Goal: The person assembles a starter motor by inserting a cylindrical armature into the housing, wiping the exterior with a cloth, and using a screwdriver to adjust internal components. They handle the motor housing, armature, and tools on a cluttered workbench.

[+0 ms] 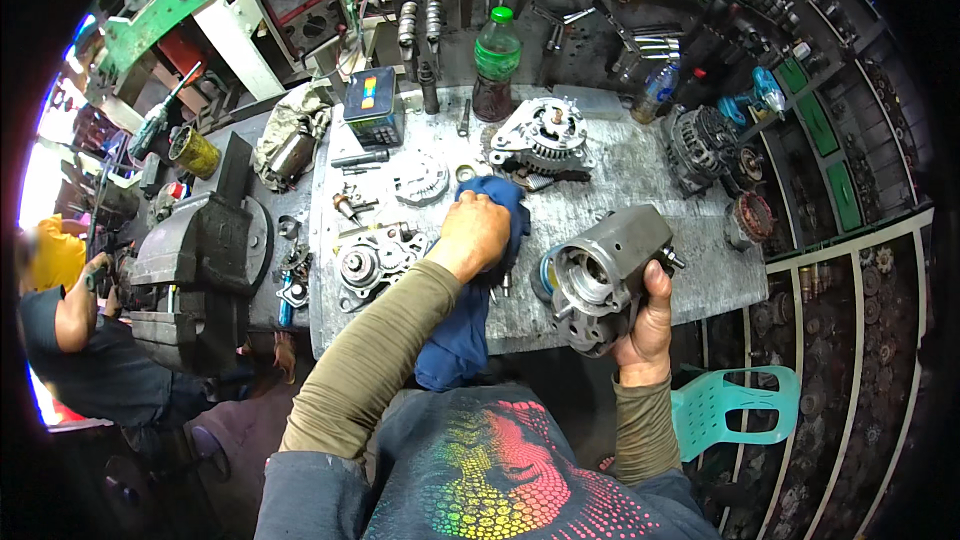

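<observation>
Grey housing in the right hand, blue cloth under the left

Nearest, the right hand (645,330) supports a grey metal motor housing with an open round mouth (628,248) over the bench's (715,285) near edge; its thumb lies up the right side, and the other fingers are mostly hidden below. The housing's long axis slants from lower left to upper right, its mouth facing left, toward the cloth side.

Left of it, a dark blue crumpled fabric cloth (458,335) trails over the near edge. Farther in, the left hand (475,235) bunches its upper part, fingers curled closed, tips out of sight. The housing lies right of this hand and nearer the wearer, a gap between; the right hand is the closer one, already on it.

Beyond stand a silver finned alternator (545,135), a clear green-capped plastic bottle (497,60) and, leftward, a black rectangular box (372,125).
</observation>
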Demonstrator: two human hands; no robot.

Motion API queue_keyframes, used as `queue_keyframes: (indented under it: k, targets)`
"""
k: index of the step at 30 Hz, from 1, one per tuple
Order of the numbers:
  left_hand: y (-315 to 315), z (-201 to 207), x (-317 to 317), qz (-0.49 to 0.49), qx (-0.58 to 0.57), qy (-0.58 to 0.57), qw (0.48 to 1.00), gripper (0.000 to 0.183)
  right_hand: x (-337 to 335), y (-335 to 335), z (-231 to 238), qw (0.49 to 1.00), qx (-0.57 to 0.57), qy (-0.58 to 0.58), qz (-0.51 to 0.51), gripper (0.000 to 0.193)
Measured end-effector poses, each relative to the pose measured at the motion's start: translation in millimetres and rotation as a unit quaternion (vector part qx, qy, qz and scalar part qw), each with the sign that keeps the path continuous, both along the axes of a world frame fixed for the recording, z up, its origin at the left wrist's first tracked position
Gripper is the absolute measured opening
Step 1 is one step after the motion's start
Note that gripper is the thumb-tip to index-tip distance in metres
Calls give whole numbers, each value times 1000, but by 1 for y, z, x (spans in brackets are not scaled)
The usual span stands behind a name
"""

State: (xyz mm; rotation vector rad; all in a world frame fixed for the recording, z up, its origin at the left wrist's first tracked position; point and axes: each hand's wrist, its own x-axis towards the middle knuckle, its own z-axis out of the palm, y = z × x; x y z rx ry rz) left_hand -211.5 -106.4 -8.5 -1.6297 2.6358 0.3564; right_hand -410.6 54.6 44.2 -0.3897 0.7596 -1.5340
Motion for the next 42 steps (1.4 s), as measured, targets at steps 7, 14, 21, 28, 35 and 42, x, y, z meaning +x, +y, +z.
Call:
queue_keyframes:
  k: [7, 14, 21, 28, 35, 42]
  targets:
    - [48, 81, 117, 49, 101, 440, 891, 34, 50, -32, 31, 971, -44, 225, 68, 48]
    - [118, 43, 234, 190, 74, 544, 814, 84, 141, -101, 44, 881, -108, 406, 216, 57]
    - [117, -16, 229, 111, -15, 503, 857, 102, 188, -124, 43, 837, -93, 479, 248, 63]
    - [99, -22, 228, 89, -25, 459, 883, 95, 202, -120, 45, 798, -87, 561, 204, 67]
    - [98, -27, 232, 100, 13, 471, 877, 98, 212, -108, 40, 724, -136, 655, 169, 71]
    - [97, -34, 233, 101, 12, 485, 869, 94, 210, -90, 25, 538, -293, 788, 66, 87]
